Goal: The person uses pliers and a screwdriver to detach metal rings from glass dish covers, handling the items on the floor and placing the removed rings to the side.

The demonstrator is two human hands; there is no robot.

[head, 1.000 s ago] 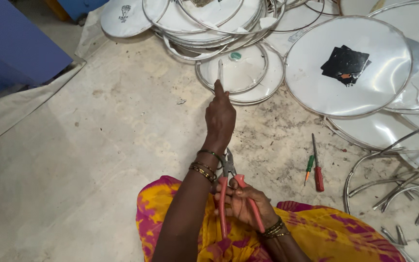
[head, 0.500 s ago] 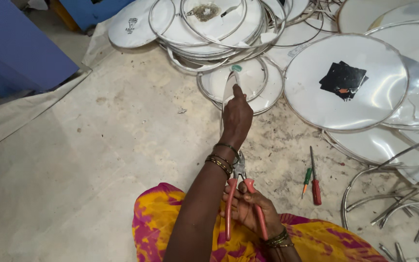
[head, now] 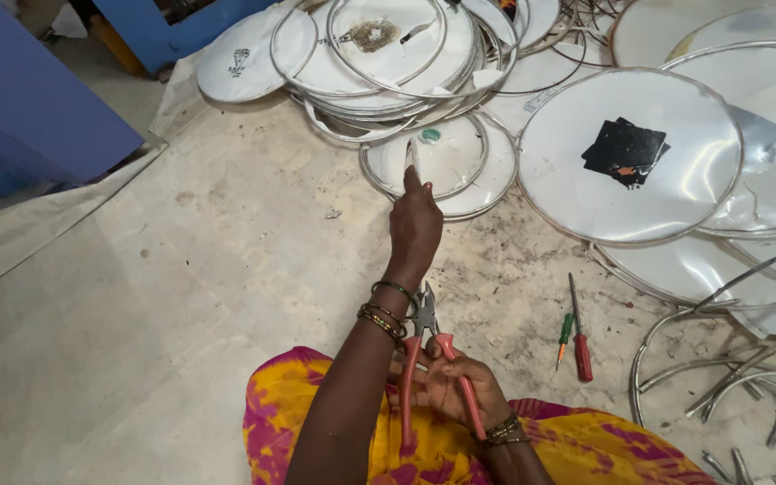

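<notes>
Fingers of the left hand (head: 415,220) are reaching forward at arm's length and pinching the near rim of a small round drum skin (head: 437,160), a white disc with a thin metal hoop, lying at the front of a heap on the floor; the grip looks closed on the rim, though the fingertips partly hide the contact. Half a second ago this hand was only arriving at the disc, and a second ago it was pointing short of it, so the reach has ended on the hoop and this disc seems picked out from the pile. Bangles are circling that wrist. Nearer the body, the right hand (head: 455,386) is wrapping firmly around the pink handles of a pair of pliers (head: 428,359), nose pointing up beside the left forearm, jaws looking closed and holding nothing; this hand has hardly moved. Bright yellow and pink cloth is covering the lap below. Beyond the small disc, more white skins and loose hoops are stacking in an overlapping pile (head: 379,54). To the right a large white skin with a black patch (head: 626,153) is lying flat. A red-handled screwdriver (head: 579,332) and a smaller green one (head: 565,337) are resting on the dusty pale floor sheet (head: 181,296), near bent metal rings (head: 729,377)
</notes>
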